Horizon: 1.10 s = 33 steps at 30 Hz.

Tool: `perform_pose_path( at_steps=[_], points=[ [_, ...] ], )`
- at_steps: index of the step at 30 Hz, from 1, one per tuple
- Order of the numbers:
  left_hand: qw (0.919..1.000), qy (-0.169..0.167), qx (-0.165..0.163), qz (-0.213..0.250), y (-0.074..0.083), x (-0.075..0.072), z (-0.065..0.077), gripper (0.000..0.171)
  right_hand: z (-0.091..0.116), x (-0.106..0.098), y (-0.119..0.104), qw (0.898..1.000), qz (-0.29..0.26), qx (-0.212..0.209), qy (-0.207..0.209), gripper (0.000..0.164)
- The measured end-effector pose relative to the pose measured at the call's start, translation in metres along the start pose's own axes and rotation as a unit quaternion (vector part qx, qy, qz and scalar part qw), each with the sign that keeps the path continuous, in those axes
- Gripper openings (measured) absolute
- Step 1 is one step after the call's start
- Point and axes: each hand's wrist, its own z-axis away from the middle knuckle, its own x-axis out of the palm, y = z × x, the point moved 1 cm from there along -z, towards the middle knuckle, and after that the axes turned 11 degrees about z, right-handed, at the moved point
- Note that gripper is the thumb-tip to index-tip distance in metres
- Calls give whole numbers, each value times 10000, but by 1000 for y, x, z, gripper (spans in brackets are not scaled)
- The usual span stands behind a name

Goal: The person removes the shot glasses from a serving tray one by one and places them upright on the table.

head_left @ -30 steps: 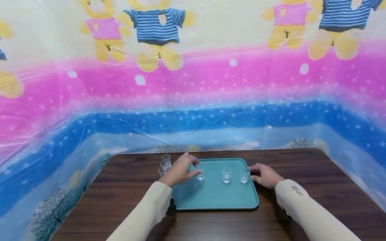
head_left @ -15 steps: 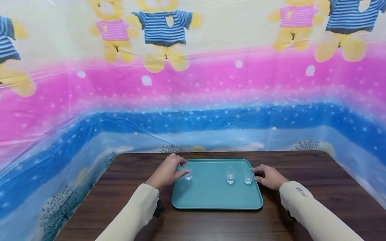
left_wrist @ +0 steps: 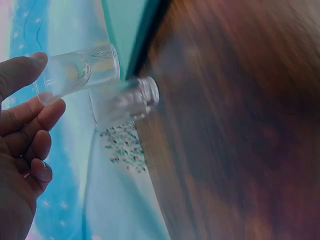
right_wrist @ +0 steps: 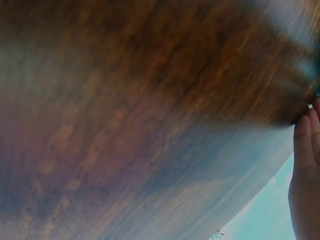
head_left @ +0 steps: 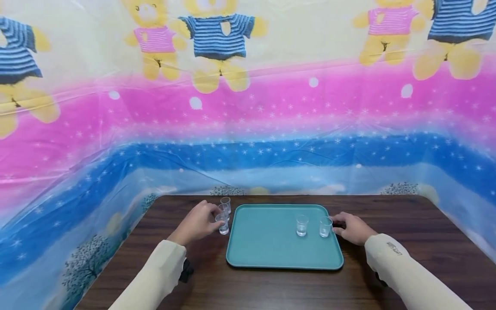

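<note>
My left hand [head_left: 196, 224] pinches a small clear shot glass [head_left: 223, 227] by its upper part, between thumb and fingers, just left of the tray. In the left wrist view, the base of this shot glass [left_wrist: 82, 70] seems raised off the table. Close behind it stand two similar glasses [head_left: 226, 202], partly covered. On the teal tray [head_left: 279, 258] two more shot glasses [head_left: 302, 226] stand upright toward the right side. My right hand [head_left: 354, 228] is at the tray's right edge, fingertips close to the outer glass [head_left: 325, 228]; whether they touch it is unclear.
The dark wooden table [head_left: 232, 292] extends around the tray on all sides. A printed cloth [head_left: 271, 172] with bears and snowflakes hangs behind the table's far edge and along its sides.
My left hand has carried the shot glass leftward, from over the tray to beside the glasses at its left. My right hand stays by the tray's right edge. The view has turned slightly left.
</note>
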Motion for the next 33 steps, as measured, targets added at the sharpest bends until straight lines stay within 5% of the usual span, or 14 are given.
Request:
perform_pose_path(
  at_steps=[15, 33],
  points=[
    [9976, 4, -645, -254, -22, 5, 12, 27, 0, 0, 0, 10000, 19, 33, -21, 42],
    [9956, 228, -903, -85, -20, 13, 7, 28, 3, -2, -4, 10000, 27, 36, -64, 41]
  ],
)
